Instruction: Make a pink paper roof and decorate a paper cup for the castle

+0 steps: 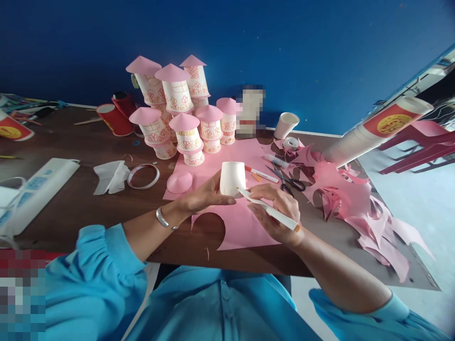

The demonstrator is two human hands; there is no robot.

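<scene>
Left hand (pixel 206 194) grips smooth white upturned paper cup (pixel 232 178) over matte pink paper sheet (pixel 245 222) (circle cut out); right hand (pixel 277 210) pinches white orange-capped marker (pixel 270 210), tip touching cup.

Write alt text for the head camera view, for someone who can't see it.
A person's left hand steadies an upturned white paper cup on a pink paper sheet while the right hand touches a marker to it. Behind stand decorated cup towers with pink cone roofs; scissors and pink scraps lie at right.
</scene>
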